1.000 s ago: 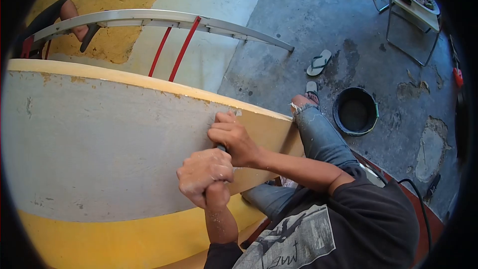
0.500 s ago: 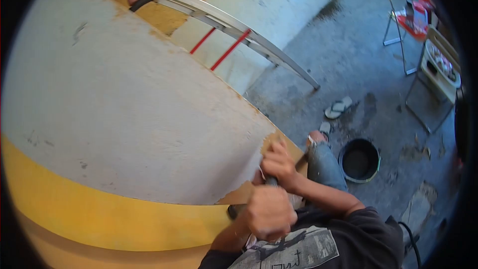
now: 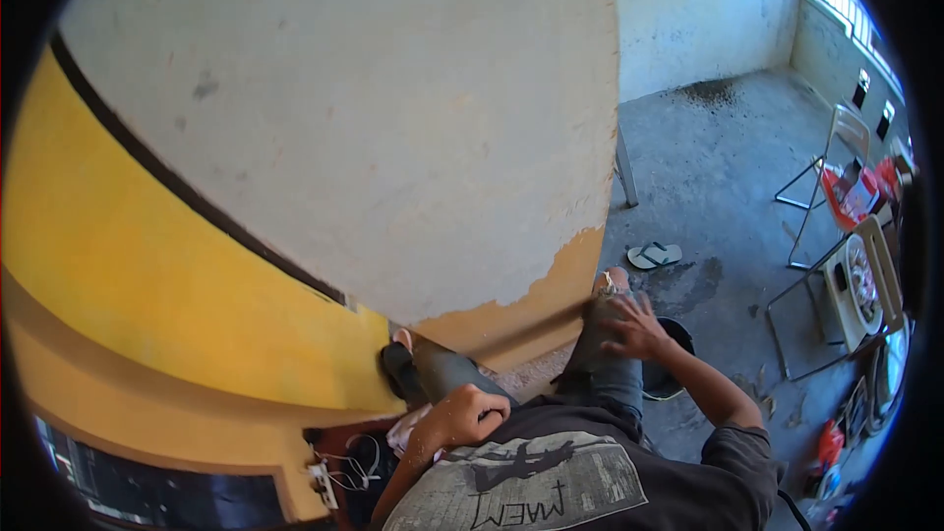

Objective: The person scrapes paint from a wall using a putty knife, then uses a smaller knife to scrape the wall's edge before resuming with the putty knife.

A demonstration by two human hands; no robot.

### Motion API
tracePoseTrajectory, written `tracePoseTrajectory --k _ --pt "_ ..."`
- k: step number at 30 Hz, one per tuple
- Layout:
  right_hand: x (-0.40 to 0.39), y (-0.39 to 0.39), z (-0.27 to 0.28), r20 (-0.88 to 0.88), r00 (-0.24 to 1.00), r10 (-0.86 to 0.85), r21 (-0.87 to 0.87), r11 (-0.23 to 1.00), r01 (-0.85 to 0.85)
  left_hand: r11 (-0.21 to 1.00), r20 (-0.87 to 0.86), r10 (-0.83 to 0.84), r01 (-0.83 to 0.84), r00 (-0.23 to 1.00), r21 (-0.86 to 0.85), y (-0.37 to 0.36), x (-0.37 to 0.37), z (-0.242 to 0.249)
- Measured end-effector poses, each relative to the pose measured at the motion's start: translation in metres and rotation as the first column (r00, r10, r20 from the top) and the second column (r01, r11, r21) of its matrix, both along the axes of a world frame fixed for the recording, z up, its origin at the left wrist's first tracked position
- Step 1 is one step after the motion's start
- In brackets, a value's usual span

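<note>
My left hand (image 3: 466,417) is closed and rests against my lap in front of the shirt. Whatever its curled fingers hold, if anything, is hidden. My right hand (image 3: 634,326) is open, its fingers spread over my right knee. Ahead of me stands a wall (image 3: 393,128) with a grey-white coat. Along its lower edge a bare tan strip (image 3: 521,320) shows beneath the ragged border of that coat.
A dark bucket (image 3: 678,334) stands on the floor beside my right leg, partly hidden by my arm. Beyond it lies a flip-flop (image 3: 654,256). Folding chairs (image 3: 848,280) carrying items are at the right. A yellow wall (image 3: 197,265) runs along the left.
Both hands were together at the wall's lower corner on a dark-handled tool; now they are apart and lowered to my lap and knee. The view has turned, and the ladder has mostly left it.
</note>
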State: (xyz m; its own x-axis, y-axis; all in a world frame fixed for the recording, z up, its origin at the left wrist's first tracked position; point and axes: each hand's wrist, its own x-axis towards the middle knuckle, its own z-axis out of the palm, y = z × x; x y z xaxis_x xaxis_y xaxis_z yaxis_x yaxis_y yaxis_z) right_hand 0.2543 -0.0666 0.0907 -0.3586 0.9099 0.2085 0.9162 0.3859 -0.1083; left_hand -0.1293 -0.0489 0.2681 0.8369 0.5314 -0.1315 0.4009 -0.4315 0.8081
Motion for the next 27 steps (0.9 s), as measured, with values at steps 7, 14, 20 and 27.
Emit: tracePoseTrajectory --k 7,14,20,27 --pt "0.13 0.055 -0.113 -0.694 0.189 -0.695 -0.388 0.582 0.715 0.982 -0.041 0.18 -0.182 0.983 -0.049 -0.024 -0.041 -0.055" --pt "-0.036 0.047 -0.082 -0.377 0.75 -0.543 -0.017 0.814 0.581 0.973 0.013 0.231 -0.231 0.973 -0.014 -0.018 -0.032 -0.052" --pt "-0.137 -0.008 0.049 -0.664 0.721 -0.2 -0.522 0.814 -0.255 0.967 0.201 0.202 -0.228 0.959 0.115 -0.02 -0.014 -0.061" --pt "-0.188 -0.014 0.115 -0.776 0.577 0.255 -0.13 0.83 -0.543 0.952 0.537 -0.004 -0.161 0.843 0.26 -0.007 0.029 0.001"
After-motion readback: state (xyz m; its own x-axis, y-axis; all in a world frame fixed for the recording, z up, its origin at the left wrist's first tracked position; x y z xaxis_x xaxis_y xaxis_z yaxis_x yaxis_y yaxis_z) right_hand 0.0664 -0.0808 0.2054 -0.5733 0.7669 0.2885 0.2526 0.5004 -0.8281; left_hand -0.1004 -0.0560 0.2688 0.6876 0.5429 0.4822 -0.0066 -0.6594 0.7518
